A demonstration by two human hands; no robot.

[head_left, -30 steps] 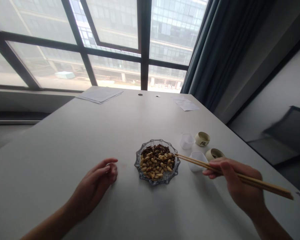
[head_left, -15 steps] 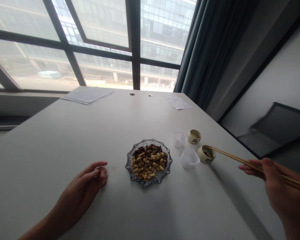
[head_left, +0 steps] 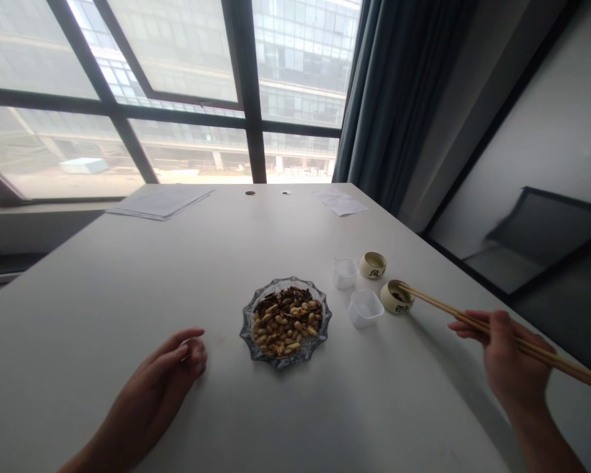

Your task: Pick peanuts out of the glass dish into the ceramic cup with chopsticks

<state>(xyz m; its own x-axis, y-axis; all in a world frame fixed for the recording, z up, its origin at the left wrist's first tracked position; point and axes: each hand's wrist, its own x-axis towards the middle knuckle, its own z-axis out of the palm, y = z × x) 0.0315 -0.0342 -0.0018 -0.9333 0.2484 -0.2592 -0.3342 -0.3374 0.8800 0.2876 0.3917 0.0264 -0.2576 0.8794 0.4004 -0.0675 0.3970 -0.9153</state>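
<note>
Chopsticks [head_left: 438,303] whose tips were at the right rim of the glass dish [head_left: 282,361] a second ago now point at the nearer cup [head_left: 389,303], right of that dish; the right hand [head_left: 515,361] has swung outward with them. On the white table [head_left: 285,230], the dish sits between both hands, probably so either can get at it. Left of it, the left hand [head_left: 160,381] lies idle, apart from the glass, fingers half curled with the index stretched out, nothing visible in them. Well right of it, the right hand's fingers are closed around the chopsticks partway along, likely so the tips reach the cup while the knuckles keep clear. Whether the tips touch the cup or pinch anything, I cannot tell. Just right of the dish stand two clear tubs [head_left: 365,318], with the farther cup [head_left: 366,268] beyond, all seemingly grouped for short reaches. Inside the dish, peanuts [head_left: 280,326] lie in front and dark pieces [head_left: 295,295] behind, evidently kept roughly apart.
</note>
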